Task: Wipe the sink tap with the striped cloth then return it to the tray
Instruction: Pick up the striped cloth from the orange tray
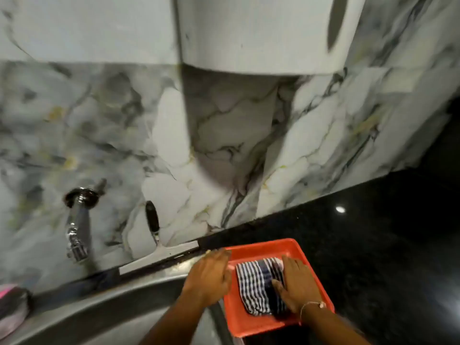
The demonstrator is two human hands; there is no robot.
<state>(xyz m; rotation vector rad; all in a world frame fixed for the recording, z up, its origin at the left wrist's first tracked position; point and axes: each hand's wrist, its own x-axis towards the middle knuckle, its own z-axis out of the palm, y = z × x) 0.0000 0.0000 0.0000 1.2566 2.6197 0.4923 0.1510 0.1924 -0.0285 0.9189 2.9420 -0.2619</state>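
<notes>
The striped cloth, blue and white, lies crumpled inside the orange tray on the black counter. My right hand rests flat on the cloth's right side, fingers spread, pressing it down. My left hand lies over the tray's left rim, fingers together, beside the cloth. The chrome sink tap sticks out of the marble wall at the left, well away from both hands.
A squeegee with a black handle leans on the marble wall behind the steel sink. A pink and black object sits at the sink's left edge. A white cabinet or appliance hangs overhead. Black counter stretches right.
</notes>
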